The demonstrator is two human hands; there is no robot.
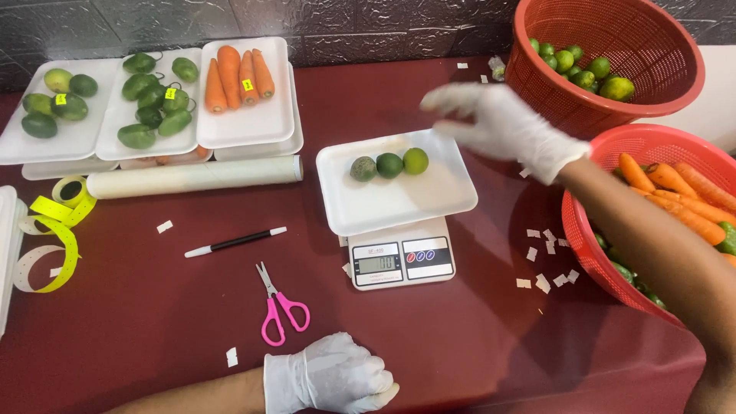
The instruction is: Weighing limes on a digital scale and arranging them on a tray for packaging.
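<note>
Left of right-hand fingers [448, 100]: limes [389, 165]

Right hand [502, 126], white-gloved, blurred, fingers spread, empty, hovers above upper right corner of white foam tray [399, 201] on digital scale [402, 261]. Three limes [389, 165] in row along tray's far edge. Left hand [337, 376], gloved, loosely curled, rests on maroon table [153, 330] at 6 o'clock of scale. Pink scissors [280, 308] at 11 o'clock of left hand; pen [234, 241] beyond. Red basket of limes [613, 61] at 2 o'clock of scale, red basket of carrots [659, 215] at 3 o'clock.
</note>
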